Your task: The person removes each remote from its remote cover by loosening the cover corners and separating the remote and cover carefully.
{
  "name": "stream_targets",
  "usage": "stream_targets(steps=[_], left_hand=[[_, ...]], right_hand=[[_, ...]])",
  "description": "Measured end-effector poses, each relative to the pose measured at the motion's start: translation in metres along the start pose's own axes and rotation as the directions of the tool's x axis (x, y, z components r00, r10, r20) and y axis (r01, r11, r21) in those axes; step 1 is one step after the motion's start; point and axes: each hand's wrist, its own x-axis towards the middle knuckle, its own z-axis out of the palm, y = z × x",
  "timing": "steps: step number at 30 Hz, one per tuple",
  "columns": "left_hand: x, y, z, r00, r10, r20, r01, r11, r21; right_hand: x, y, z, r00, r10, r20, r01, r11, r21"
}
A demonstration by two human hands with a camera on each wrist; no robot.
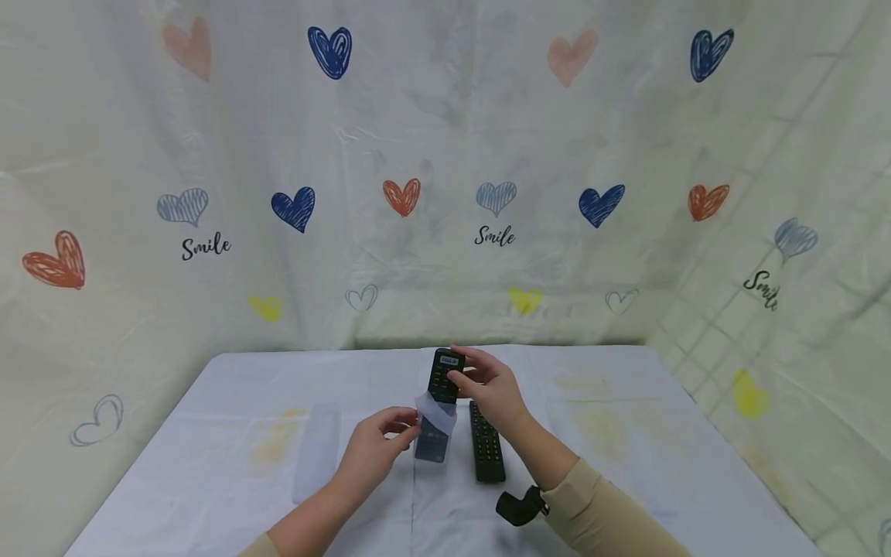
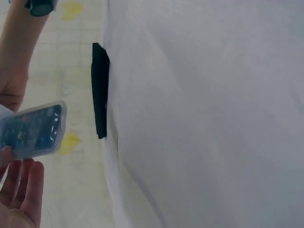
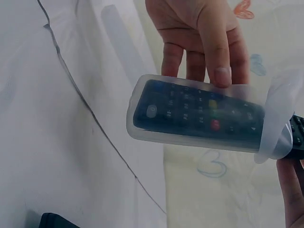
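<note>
A black remote control is held up above the table, its lower part inside a translucent soft cover. The cover's mouth is folded back around the remote's middle, and the remote's far end stands out bare. My right hand grips that bare end between thumb and fingers. Lower down, my left hand pinches the side of the cover; the left wrist view shows its thumb on the face and fingers behind. Buttons show through the cover in the right wrist view.
A second, longer black remote lies on the white-covered table, right of the held one. Another translucent cover lies flat at the left. A black wrist camera sits by the right sleeve. Behind hangs a heart-printed sheet.
</note>
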Motion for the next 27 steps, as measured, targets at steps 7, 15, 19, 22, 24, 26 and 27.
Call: stream_targets(steps=[7, 15, 19, 22, 24, 26, 27], left_hand=[[0.001, 0.004, 0.002, 1.000, 0.013, -0.006, -0.013, 1.000, -0.016], [0.000, 0.001, 0.003, 1.000, 0.005, 0.024, -0.005, 1.000, -0.007], [0.001, -0.001, 0.002, 0.999, 0.010, 0.034, -0.010, 1.000, 0.010], [0.000, -0.002, 0.001, 0.999, 0.000, 0.049, -0.001, 1.000, 0.028], [-0.002, -0.002, 0.001, 0.997, -0.019, 0.071, 0.017, 0.999, 0.029], [-0.003, -0.002, 0.001, 0.995, -0.041, 0.092, 0.039, 0.999, 0.027], [-0.004, -0.001, 0.000, 0.994, -0.050, 0.100, 0.048, 0.999, 0.020]], right_hand=[[0.001, -0.002, -0.003, 0.998, 0.057, -0.030, -0.057, 0.998, -0.017], [0.005, -0.001, -0.007, 0.992, 0.086, -0.091, -0.085, 0.996, 0.022], [0.006, -0.002, -0.009, 0.992, 0.085, -0.097, -0.080, 0.996, 0.048], [0.008, -0.004, -0.010, 0.990, 0.085, -0.114, -0.077, 0.994, 0.080], [0.010, -0.007, -0.012, 0.987, 0.089, -0.133, -0.076, 0.992, 0.098], [0.010, -0.008, -0.014, 0.983, 0.099, -0.154, -0.081, 0.990, 0.118], [0.010, -0.008, -0.015, 0.981, 0.105, -0.161, -0.085, 0.988, 0.127]])
